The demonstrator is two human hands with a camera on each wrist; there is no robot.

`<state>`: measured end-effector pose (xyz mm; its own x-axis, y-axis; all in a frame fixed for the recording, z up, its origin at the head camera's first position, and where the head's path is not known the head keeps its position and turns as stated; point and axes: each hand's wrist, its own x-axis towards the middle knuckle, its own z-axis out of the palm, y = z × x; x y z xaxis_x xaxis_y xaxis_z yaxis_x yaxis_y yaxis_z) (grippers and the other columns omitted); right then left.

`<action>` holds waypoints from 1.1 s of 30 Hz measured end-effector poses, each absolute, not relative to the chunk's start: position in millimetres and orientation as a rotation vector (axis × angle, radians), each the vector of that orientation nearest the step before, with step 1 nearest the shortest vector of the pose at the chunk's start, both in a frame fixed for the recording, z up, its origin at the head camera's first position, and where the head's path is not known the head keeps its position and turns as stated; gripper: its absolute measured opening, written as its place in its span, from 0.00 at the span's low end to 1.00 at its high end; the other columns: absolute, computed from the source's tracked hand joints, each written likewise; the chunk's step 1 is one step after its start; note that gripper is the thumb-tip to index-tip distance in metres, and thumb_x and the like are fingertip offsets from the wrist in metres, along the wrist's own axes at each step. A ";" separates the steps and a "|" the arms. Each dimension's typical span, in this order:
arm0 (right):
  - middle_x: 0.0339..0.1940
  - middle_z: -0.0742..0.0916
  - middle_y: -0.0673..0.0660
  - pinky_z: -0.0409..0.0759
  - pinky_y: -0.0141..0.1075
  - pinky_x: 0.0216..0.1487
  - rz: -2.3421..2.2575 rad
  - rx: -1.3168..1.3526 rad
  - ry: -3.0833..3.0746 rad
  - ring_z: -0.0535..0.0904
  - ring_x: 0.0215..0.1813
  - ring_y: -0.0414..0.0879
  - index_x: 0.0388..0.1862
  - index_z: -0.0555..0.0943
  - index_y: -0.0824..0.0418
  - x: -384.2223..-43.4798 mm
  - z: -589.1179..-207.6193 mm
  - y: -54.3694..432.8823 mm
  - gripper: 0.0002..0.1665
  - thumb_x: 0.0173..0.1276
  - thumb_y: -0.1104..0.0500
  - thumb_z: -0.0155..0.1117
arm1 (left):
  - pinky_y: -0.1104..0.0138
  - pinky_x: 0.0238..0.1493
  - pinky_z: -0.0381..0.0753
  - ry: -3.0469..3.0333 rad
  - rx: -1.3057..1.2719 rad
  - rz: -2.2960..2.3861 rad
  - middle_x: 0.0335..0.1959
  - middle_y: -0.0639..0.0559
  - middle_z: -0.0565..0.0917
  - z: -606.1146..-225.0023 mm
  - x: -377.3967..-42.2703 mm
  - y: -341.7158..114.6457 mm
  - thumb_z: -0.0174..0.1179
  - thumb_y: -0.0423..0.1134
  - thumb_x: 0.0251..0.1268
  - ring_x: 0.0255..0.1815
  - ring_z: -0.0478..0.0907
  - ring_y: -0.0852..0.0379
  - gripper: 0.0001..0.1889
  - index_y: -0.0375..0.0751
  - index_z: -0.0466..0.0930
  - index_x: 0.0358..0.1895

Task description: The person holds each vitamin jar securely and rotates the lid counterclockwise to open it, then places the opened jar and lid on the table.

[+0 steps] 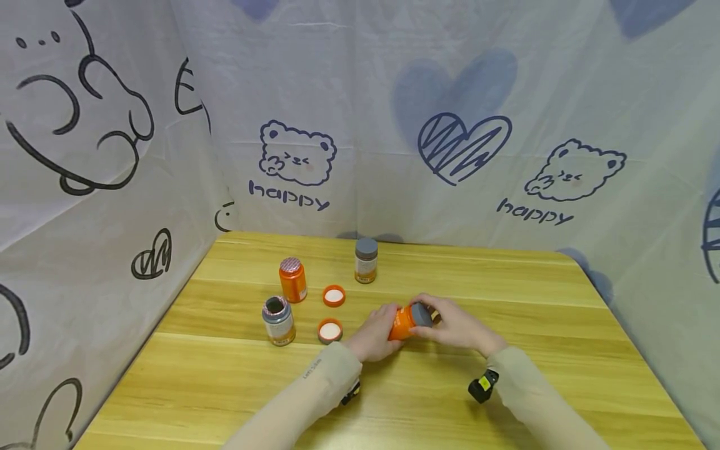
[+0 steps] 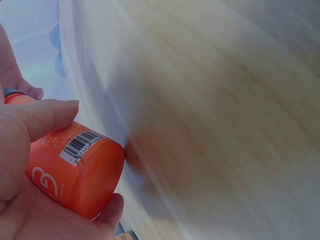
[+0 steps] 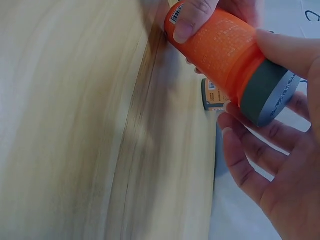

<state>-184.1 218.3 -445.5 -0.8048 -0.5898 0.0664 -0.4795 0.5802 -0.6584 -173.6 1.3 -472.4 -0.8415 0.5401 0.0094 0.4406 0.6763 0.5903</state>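
An orange bottle [image 1: 402, 324] with a dark grey cap [image 1: 420, 314] lies tilted between both hands, low over the table. My left hand [image 1: 374, 334] grips its body, thumb on one side and fingers round the other; the barcode and base show in the left wrist view. My right hand [image 1: 454, 322] is round the cap end. In the right wrist view the thumb lies at the cap's edge, and the curled fingers [image 3: 255, 150] are below the grey cap [image 3: 267, 92].
Left of the hands stand an orange bottle with a foil-sealed mouth [image 1: 292, 281] and a grey bottle with torn foil [image 1: 279, 325]. Two upturned caps, one orange [image 1: 334, 295] and one darker-sided [image 1: 330, 331], lie beside them. A capped grey bottle [image 1: 365, 262] stands farther back, near the curtain.
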 end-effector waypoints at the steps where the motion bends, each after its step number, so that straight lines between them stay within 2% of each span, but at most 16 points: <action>1: 0.51 0.85 0.52 0.82 0.34 0.48 -1.025 -0.914 2.653 0.80 0.49 0.44 0.61 0.76 0.53 -183.8 -445.2 218.7 0.27 0.66 0.48 0.72 | 0.57 0.58 0.76 2.718 0.803 0.896 0.59 0.40 0.76 -470.6 -172.9 1.1 0.67 0.36 0.64 0.53 0.72 0.47 0.31 0.36 0.63 0.67; 8: 0.58 0.85 0.54 0.83 0.42 0.55 -0.965 -1.011 2.718 0.82 0.56 0.47 0.62 0.77 0.55 -181.8 -443.0 218.7 0.31 0.61 0.56 0.76 | 0.57 0.59 0.75 2.703 0.777 0.893 0.59 0.41 0.76 -464.2 -169.9 1.2 0.67 0.36 0.64 0.54 0.72 0.47 0.31 0.36 0.63 0.68; 21: 0.59 0.85 0.57 0.83 0.46 0.56 -0.939 -1.058 2.773 0.82 0.58 0.52 0.62 0.76 0.57 -180.2 -444.6 215.8 0.34 0.56 0.65 0.79 | 0.57 0.61 0.74 2.685 0.741 0.892 0.60 0.41 0.75 -461.5 -169.5 1.2 0.67 0.36 0.65 0.57 0.72 0.47 0.32 0.37 0.63 0.69; 27: 0.60 0.84 0.57 0.82 0.50 0.58 -0.940 -1.032 2.763 0.82 0.59 0.53 0.62 0.76 0.58 -179.7 -444.3 214.9 0.35 0.56 0.64 0.78 | 0.56 0.61 0.74 2.679 0.747 0.906 0.61 0.41 0.75 -462.6 -169.0 0.6 0.67 0.36 0.65 0.57 0.72 0.47 0.32 0.37 0.63 0.68; 33: 0.60 0.84 0.57 0.84 0.44 0.54 -0.966 -1.028 2.739 0.82 0.58 0.51 0.63 0.75 0.58 -179.4 -444.0 215.2 0.34 0.59 0.58 0.78 | 0.57 0.60 0.74 2.680 0.752 0.908 0.61 0.41 0.75 -465.6 -170.9 0.8 0.67 0.36 0.65 0.56 0.72 0.47 0.32 0.37 0.63 0.68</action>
<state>-179.4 215.2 -444.0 -0.7758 -0.6116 0.1553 -0.5736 0.5810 -0.5774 -170.9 0.8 -465.6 -0.8469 0.5305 -0.0368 0.3988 0.6793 0.6160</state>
